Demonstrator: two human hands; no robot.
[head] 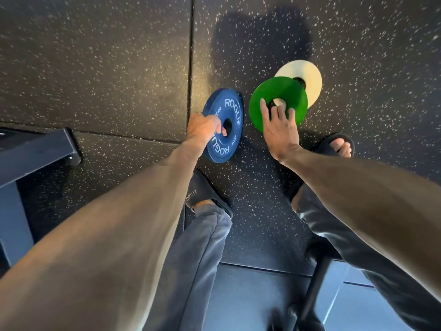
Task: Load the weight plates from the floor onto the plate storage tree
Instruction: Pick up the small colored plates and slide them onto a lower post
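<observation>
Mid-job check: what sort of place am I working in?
Most likely a gym weight area: speckled black rubber floor tiles, a blue Rogue weight plate gripped by the left hand, plus a green plate and a white plate beside it.

Over the black speckled rubber floor (119, 68), the blue round weight plate (232, 108) is tilted on edge, with the left hand (202, 130) gripping its near rim and centre hole. Just to its right, the green round weight plate (286, 89) overlaps the near left part of the white round weight plate (310, 75) behind it. The right hand (279, 130) rests on the green plate's near side. A dark metal frame foot (35, 151) lies well to the left.
</observation>
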